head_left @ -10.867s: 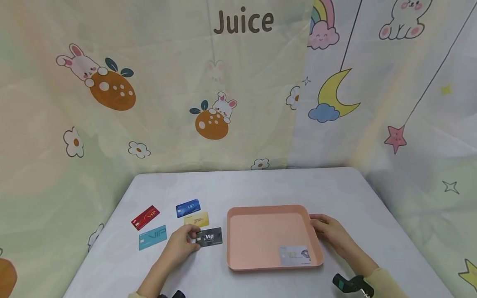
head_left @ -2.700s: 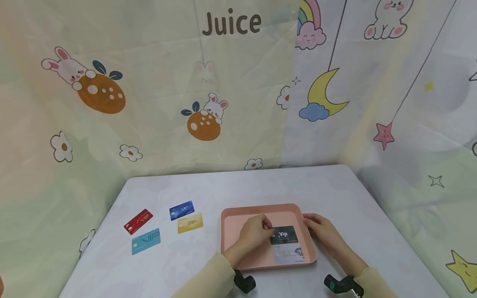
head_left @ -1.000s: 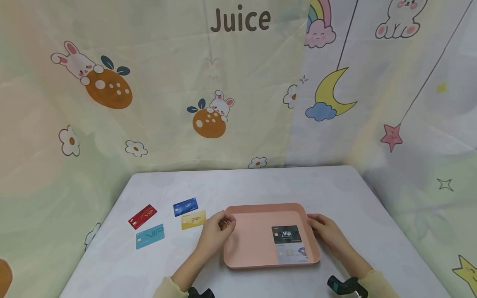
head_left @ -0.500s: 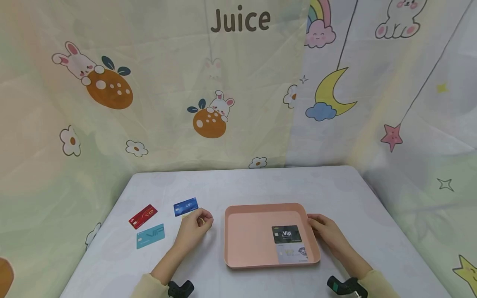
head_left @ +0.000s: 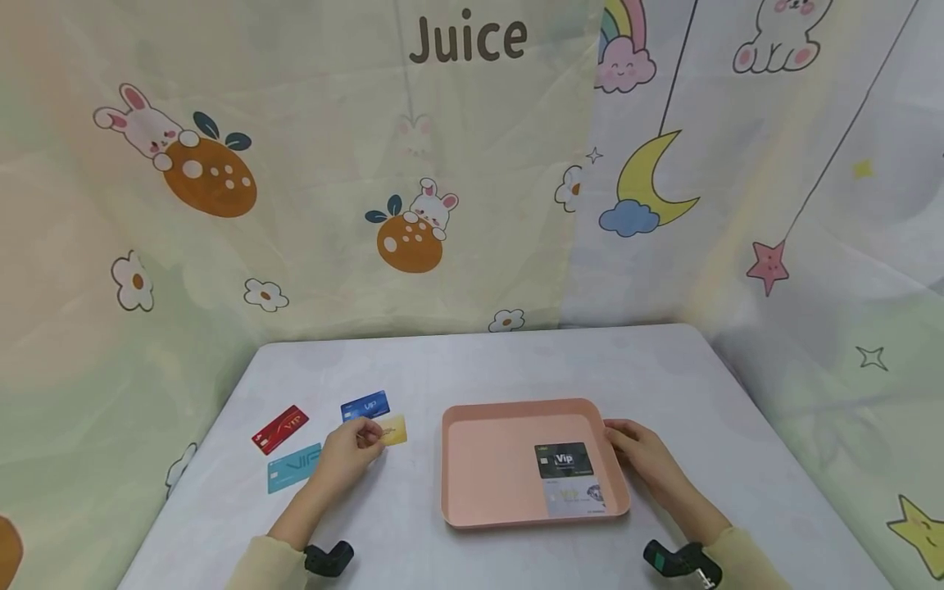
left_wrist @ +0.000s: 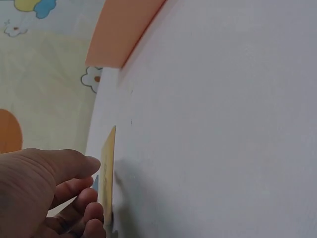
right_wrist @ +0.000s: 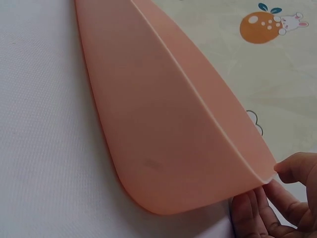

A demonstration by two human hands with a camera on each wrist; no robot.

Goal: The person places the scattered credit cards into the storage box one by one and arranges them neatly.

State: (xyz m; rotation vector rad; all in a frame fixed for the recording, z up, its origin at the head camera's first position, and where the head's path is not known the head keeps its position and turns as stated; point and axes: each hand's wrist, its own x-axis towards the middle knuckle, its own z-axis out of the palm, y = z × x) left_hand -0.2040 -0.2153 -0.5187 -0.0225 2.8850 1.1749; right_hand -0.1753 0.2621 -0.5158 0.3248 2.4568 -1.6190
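My left hand point(head_left: 345, 453) is over the left end of a yellow card point(head_left: 395, 429) that lies on the table. In the left wrist view the thumb and loosely bent fingers stand apart right at the yellow card point(left_wrist: 107, 186). My right hand point(head_left: 640, 449) pinches the right rim of a pink tray point(head_left: 487, 467) between thumb and fingers; the right wrist view shows this grip at the tray's corner point(right_wrist: 247, 173). Inside the tray, at its right side, a black Vip card point(head_left: 564, 460) lies just above a silver card point(head_left: 575, 497).
A blue VIP card point(head_left: 365, 406) lies just behind the yellow one. Further left are a red VIP card point(head_left: 280, 429) and a teal VIP card point(head_left: 293, 469), the latter partly behind my left hand. A printed cloth wall stands behind the white table point(head_left: 413, 524).
The black card went from the table into the tray, carried by my left hand. That hand then came back left, empty, to the yellow card. My right hand stays at the tray rim.
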